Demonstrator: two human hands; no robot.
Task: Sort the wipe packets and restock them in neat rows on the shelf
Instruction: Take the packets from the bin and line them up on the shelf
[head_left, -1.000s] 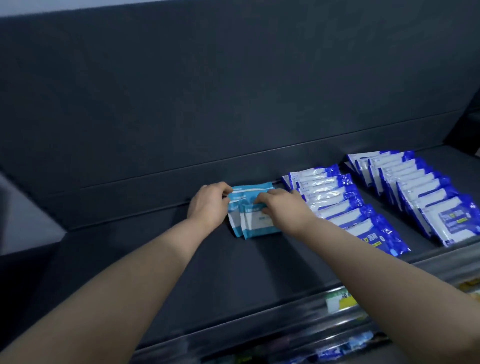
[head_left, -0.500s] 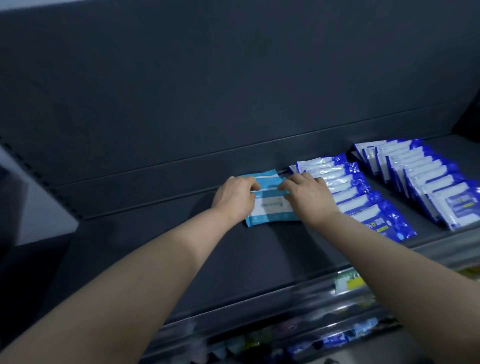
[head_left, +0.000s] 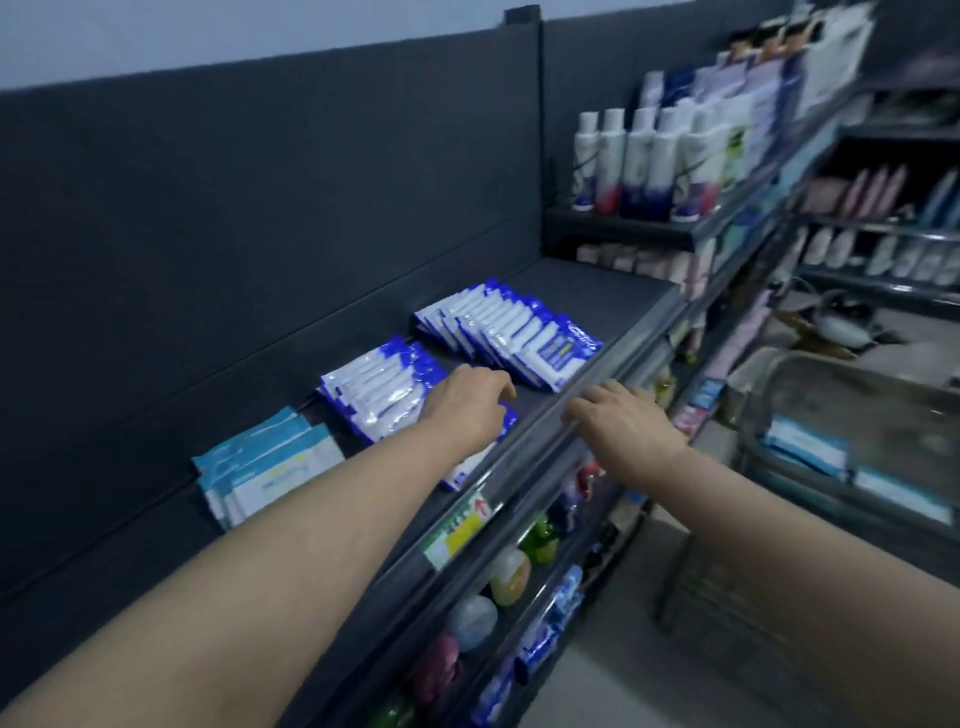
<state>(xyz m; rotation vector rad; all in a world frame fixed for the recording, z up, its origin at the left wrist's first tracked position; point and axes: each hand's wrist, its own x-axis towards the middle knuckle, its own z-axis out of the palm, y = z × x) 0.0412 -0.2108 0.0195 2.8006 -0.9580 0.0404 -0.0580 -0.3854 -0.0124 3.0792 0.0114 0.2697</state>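
A few light-blue wipe packets lie stacked at the back left of the dark shelf. Right of them runs a row of dark-blue packets, and further right a second dark-blue row. My left hand hovers over the front end of the nearer dark-blue row, fingers loosely curled, holding nothing. My right hand is off the shelf at its front rail, fingers spread and empty. More light-blue packets lie in a wire cart at the right.
The wire cart stands in the aisle to my right. White bottles fill a higher shelf beyond. Lower shelves under the rail hold assorted coloured items. A yellow-green price tag sits on the rail.
Both hands let go of the light-blue packets and moved right. My view swung right, bringing the aisle and cart into sight.
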